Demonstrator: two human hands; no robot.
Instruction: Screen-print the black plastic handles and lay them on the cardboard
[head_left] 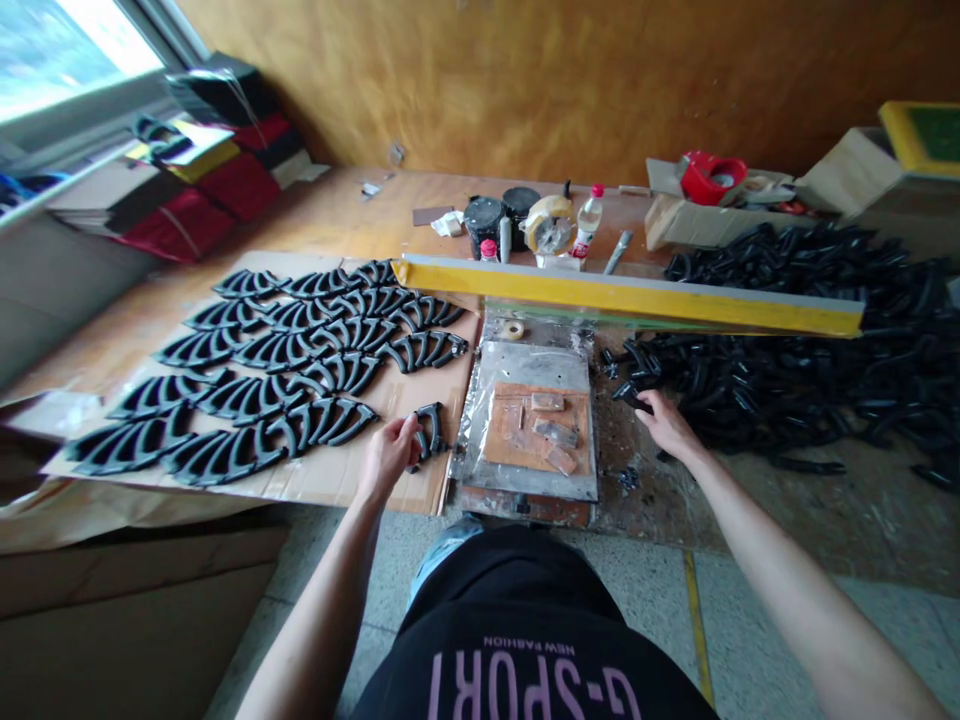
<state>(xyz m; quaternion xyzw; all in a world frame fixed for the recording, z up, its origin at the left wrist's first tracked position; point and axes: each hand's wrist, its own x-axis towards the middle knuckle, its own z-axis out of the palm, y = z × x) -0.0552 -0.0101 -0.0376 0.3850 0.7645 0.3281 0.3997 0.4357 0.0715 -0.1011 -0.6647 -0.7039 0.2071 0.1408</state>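
Observation:
At the right edge of the cardboard sheet (315, 468), my left hand (390, 458) is closed on a black curved handle (433, 430). Rows of similar black handles (240, 455) lie nested side by side further left. My right hand (666, 422) pinches a small black piece (636, 397) by the front of a large heap of loose black handles (750, 375); the fingers partly cover it. Between my hands is a grey metal plate (589, 375) with a wooden board (499, 452) on it, carrying several small blocks (555, 433).
A yellow-and-grey bar (630, 295) spans above the plate. Behind it stand dark tubs (482, 222), a tape roll (549, 225) and a bottle (588, 215). An open carton (697, 222) sits at the back right, stacked boxes (176, 195) at the back left. Small black bits (628, 478) lie near the front edge.

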